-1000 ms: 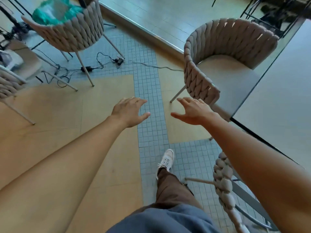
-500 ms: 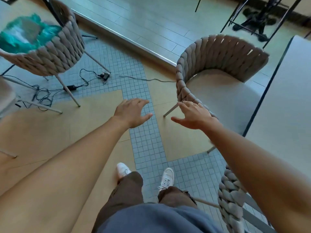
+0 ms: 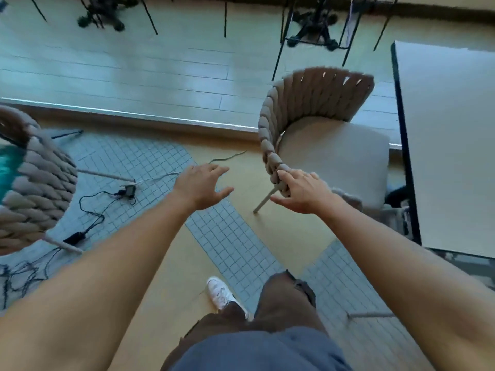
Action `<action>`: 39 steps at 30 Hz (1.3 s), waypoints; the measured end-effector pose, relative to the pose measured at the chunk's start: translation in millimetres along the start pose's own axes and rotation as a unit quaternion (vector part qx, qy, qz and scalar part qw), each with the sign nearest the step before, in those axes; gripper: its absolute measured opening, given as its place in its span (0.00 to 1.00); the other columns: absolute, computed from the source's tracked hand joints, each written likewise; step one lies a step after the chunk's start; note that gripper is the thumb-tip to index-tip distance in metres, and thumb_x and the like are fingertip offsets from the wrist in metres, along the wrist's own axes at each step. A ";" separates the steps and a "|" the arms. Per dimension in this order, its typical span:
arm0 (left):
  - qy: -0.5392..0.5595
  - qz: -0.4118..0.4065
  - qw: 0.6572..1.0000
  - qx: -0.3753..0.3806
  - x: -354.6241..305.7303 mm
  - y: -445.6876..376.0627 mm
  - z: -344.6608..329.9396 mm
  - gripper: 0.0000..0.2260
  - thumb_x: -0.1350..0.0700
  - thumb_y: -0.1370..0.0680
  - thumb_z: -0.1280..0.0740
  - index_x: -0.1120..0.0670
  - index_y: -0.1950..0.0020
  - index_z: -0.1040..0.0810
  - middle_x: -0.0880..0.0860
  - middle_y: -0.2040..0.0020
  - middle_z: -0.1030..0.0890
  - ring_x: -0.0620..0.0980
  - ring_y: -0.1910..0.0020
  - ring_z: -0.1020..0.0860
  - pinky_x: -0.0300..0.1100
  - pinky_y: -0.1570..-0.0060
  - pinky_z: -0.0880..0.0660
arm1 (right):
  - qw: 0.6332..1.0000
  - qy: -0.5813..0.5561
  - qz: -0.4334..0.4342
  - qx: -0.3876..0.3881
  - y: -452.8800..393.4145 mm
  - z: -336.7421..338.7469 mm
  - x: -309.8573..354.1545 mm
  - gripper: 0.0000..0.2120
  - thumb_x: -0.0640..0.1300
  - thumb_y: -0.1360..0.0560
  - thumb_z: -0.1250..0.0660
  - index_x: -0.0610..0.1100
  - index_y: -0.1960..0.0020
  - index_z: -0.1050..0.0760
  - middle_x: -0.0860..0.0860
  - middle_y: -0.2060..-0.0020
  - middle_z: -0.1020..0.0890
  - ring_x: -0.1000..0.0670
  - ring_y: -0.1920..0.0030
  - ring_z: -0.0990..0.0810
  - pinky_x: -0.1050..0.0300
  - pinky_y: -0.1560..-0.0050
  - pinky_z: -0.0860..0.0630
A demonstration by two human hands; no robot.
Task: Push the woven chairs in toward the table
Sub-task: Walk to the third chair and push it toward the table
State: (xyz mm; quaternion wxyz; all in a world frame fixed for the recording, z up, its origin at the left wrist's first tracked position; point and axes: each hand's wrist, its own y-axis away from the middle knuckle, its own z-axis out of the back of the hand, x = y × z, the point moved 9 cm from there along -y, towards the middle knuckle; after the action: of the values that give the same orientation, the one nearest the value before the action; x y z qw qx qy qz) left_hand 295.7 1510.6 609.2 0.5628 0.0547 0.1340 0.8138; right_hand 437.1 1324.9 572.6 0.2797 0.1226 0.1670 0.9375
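Here, the table point(image 3: 452, 145) is filling the frame's 3 o'clock side, pale top, dark edge. The woven chair point(image 3: 316, 135) is standing just beside it toward 9 o'clock, seat front close to the table edge but not yet tucked under. A 2nd woven chair point(image 3: 34, 188) is sitting well apart at the far 9 o'clock edge, something teal on its seat. Right hand point(image 3: 302, 194) is spread, fingertips meeting the braided rim at the backrest's near end; real contact or only overlap, cannot tell. Left hand point(image 3: 201, 186) is spread, hovering over floor, touching nothing. Cables point(image 3: 107, 202) and an adapter are lying on the tiles near the 2nd chair.

Risk, as I judge it: pushing from 1 end only is likely swinging the chair crooked into the table's edge; the 2nd chair's legs may snag those cables.
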 end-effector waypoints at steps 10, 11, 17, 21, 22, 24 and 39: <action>-0.061 -0.161 0.985 0.024 -0.2 -111.6 10.6 0.33 0.31 0.22 0.44 0.45 0.21 0.37 0.52 0.24 0.30 0.54 0.25 0.33 0.57 0.25 0.39 | 0.994 -0.059 -0.094 -0.021 -33.8 -2.3 -7.2 0.37 0.71 0.25 0.40 0.51 0.24 0.39 0.50 0.26 0.30 0.44 0.28 0.32 0.39 0.28 0.37; -0.069 -0.170 0.983 0.024 -2.0 -123.3 13.9 0.34 0.30 0.23 0.45 0.44 0.20 0.37 0.51 0.23 0.31 0.54 0.24 0.34 0.57 0.25 0.40 | 0.993 -0.060 -0.100 -0.018 -42.7 -0.5 -12.1 0.37 0.71 0.25 0.40 0.51 0.24 0.39 0.49 0.28 0.29 0.43 0.29 0.31 0.39 0.29 0.36; -0.110 -0.228 0.966 0.058 -18.9 -185.1 29.4 0.37 0.28 0.25 0.41 0.42 0.19 0.42 0.50 0.21 0.35 0.53 0.21 0.40 0.56 0.23 0.45 | 0.986 -0.077 -0.146 -0.012 -90.6 6.4 -39.0 0.44 0.72 0.24 0.42 0.49 0.18 0.48 0.45 0.21 0.37 0.42 0.22 0.41 0.37 0.23 0.47; -0.123 -0.232 0.964 0.047 -14.6 -232.4 49.8 0.35 0.34 0.23 0.36 0.42 0.19 0.42 0.50 0.21 0.36 0.53 0.22 0.39 0.54 0.23 0.44 | 0.983 -0.085 -0.164 -0.011 -122.4 9.7 -48.0 0.46 0.73 0.26 0.42 0.49 0.18 0.49 0.47 0.21 0.38 0.43 0.22 0.42 0.38 0.23 0.48; -0.125 -0.239 0.962 0.055 -14.4 -243.0 49.2 0.35 0.35 0.23 0.35 0.43 0.19 0.42 0.50 0.21 0.36 0.54 0.22 0.39 0.54 0.23 0.43 | 0.982 -0.089 -0.166 -0.007 -129.3 8.1 -48.0 0.46 0.73 0.26 0.42 0.48 0.18 0.49 0.47 0.22 0.38 0.43 0.22 0.42 0.38 0.23 0.48; -0.125 -0.250 0.958 0.062 -17.7 -258.4 47.8 0.35 0.37 0.23 0.34 0.44 0.19 0.42 0.50 0.21 0.36 0.54 0.22 0.38 0.55 0.24 0.42 | 0.980 -0.099 -0.171 -0.005 -140.4 4.4 -46.7 0.46 0.73 0.26 0.42 0.48 0.18 0.49 0.47 0.22 0.37 0.42 0.22 0.43 0.38 0.23 0.48; -0.266 -0.479 0.831 0.092 -46.8 -392.4 -15.8 0.38 0.41 0.23 0.30 0.44 0.19 0.45 0.53 0.19 0.42 0.56 0.19 0.48 0.56 0.21 0.50 | 0.907 -0.228 -0.355 -0.014 -247.6 -26.8 -60.9 0.49 0.71 0.26 0.39 0.46 0.17 0.51 0.47 0.20 0.39 0.43 0.20 0.45 0.39 0.21 0.51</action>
State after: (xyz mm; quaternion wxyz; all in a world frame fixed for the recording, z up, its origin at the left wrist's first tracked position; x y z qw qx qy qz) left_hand 662.5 1594.3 487.2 0.8885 0.2500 0.0629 0.3797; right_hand 597.6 1478.9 445.3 0.6259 0.2614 0.1182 0.7252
